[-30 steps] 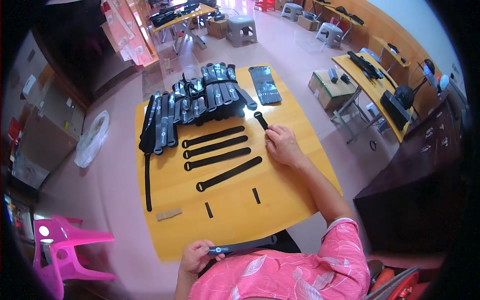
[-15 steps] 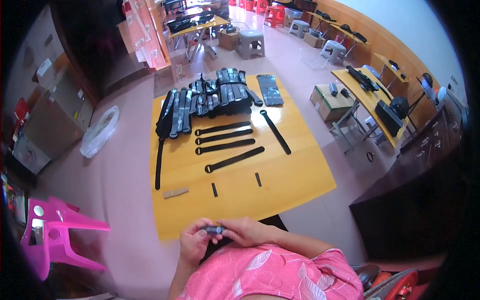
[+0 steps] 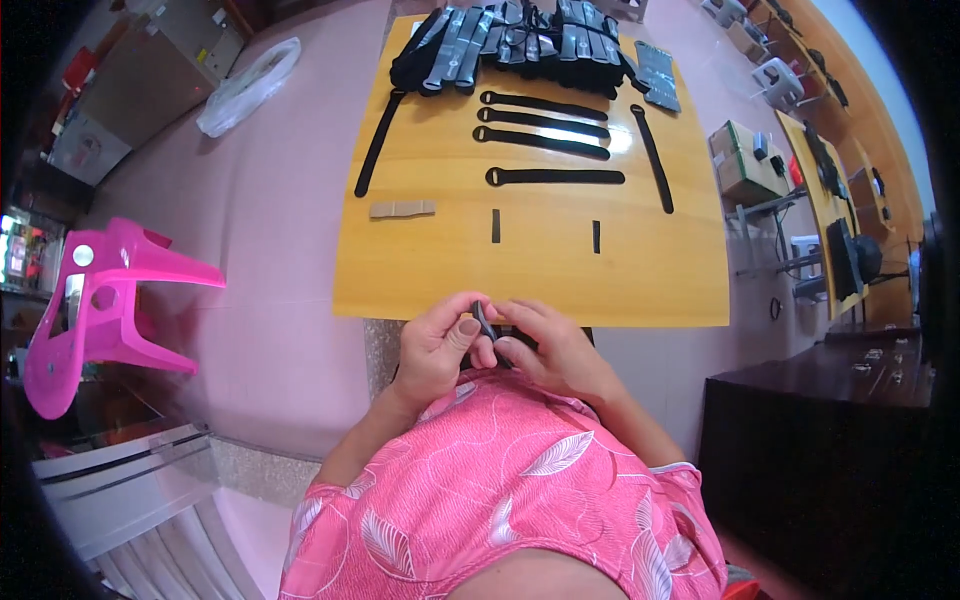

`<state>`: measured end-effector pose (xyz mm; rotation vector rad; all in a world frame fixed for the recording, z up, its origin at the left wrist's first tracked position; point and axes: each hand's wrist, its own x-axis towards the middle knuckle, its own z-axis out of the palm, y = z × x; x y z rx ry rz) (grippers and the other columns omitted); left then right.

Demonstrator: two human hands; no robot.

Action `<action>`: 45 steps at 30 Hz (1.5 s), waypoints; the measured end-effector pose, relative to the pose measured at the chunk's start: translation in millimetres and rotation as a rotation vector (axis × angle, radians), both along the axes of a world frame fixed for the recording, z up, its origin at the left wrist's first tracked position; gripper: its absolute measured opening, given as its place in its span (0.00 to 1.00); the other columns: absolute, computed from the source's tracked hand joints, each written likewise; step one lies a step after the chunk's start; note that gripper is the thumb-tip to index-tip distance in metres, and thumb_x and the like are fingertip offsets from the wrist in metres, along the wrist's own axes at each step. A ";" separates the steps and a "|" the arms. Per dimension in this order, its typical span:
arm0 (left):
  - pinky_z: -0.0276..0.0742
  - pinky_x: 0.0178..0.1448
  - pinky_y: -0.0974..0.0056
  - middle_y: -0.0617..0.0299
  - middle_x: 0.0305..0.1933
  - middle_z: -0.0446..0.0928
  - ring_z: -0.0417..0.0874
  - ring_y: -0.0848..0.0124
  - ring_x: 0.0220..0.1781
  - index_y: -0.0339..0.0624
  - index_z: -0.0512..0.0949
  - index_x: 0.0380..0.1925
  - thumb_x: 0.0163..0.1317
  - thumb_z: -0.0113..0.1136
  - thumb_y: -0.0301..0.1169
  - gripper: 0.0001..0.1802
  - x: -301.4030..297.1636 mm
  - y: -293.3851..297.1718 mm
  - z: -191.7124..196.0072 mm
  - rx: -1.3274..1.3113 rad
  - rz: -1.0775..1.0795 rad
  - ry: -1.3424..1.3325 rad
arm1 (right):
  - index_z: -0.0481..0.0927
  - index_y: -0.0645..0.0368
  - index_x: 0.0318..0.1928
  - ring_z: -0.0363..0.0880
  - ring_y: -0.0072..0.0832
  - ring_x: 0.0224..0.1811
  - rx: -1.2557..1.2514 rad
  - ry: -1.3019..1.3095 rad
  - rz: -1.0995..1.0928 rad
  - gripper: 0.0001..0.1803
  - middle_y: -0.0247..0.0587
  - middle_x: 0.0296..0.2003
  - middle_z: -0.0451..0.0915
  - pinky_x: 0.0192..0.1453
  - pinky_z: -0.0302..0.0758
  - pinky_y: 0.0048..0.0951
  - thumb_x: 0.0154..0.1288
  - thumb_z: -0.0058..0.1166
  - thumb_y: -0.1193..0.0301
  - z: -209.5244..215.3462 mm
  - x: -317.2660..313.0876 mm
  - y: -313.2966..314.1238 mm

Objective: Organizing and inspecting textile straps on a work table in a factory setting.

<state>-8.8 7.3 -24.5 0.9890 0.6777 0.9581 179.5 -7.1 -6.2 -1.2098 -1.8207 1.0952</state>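
Note:
Close to my body, at the near edge of the yellow table (image 3: 450, 300), both hands grip a folded dark strap (image 3: 484, 320). My left hand (image 3: 435, 345) pinches it between thumb and fingers. From the other side, my right hand (image 3: 550, 350) closes on its lower part; the fingers partly hide it. Beyond them lie two short black strips (image 3: 496, 226) and a tan segmented strip (image 3: 402, 209). Farther off, several black straps with ring ends (image 3: 555, 177) lie in a row, with one strap (image 3: 376, 145) at the left and another (image 3: 653, 160) at the right.
Bundled black straps (image 3: 540, 70) are heaped at the table's far side, beside a flat dark packet (image 3: 657, 75). A pink plastic stool (image 3: 105, 300) stands left, with a clear plastic bag (image 3: 250, 85) on the floor. A dark cabinet (image 3: 800, 440) and a cardboard box (image 3: 745, 165) are right.
The view has tipped downward and turned, so the table sits higher in the picture. The strap between my hands has turned from lying crosswise to a steep slant; both hands still hold it.

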 end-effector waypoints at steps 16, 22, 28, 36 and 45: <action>0.79 0.35 0.66 0.44 0.47 0.75 0.82 0.65 0.31 0.27 0.71 0.52 0.64 0.53 0.21 0.16 11.7 5.3 -3.0 0.718 0.033 0.487 | 0.81 0.63 0.38 0.80 0.34 0.29 -0.035 -0.007 -0.130 0.07 0.47 0.28 0.80 0.34 0.75 0.30 0.57 0.59 0.78 20.3 6.2 7.3; 0.79 0.37 0.65 0.44 0.46 0.76 0.83 0.63 0.34 0.27 0.71 0.51 0.63 0.54 0.21 0.16 12.0 9.0 -5.4 0.779 0.039 0.513 | 0.81 0.63 0.37 0.81 0.38 0.30 0.006 -0.036 -0.100 0.07 0.48 0.28 0.80 0.34 0.75 0.32 0.56 0.60 0.78 20.4 8.8 10.3; 0.80 0.40 0.60 0.40 0.45 0.75 0.82 0.52 0.38 0.26 0.71 0.51 0.61 0.56 0.21 0.17 12.6 8.7 -9.8 0.818 0.049 0.543 | 0.81 0.63 0.37 0.81 0.39 0.29 0.012 -0.075 -0.088 0.08 0.50 0.28 0.80 0.33 0.75 0.33 0.55 0.58 0.80 20.9 8.7 11.2; 0.79 0.38 0.56 0.37 0.41 0.74 0.80 0.46 0.37 0.22 0.69 0.49 0.58 0.54 0.18 0.18 18.6 2.1 -4.1 0.908 0.034 0.593 | 0.81 0.66 0.31 0.77 0.29 0.22 -0.131 -0.136 -0.109 0.05 0.49 0.21 0.78 0.27 0.72 0.30 0.56 0.56 0.77 28.6 9.5 8.0; 0.80 0.37 0.54 0.34 0.41 0.73 0.79 0.43 0.38 0.17 0.67 0.48 0.54 0.53 0.16 0.20 26.6 9.9 -1.8 1.064 0.005 0.605 | 0.80 0.68 0.26 0.71 0.18 0.20 -0.309 -0.041 -0.169 0.07 0.42 0.16 0.76 0.25 0.69 0.26 0.50 0.52 0.76 22.8 11.8 16.0</action>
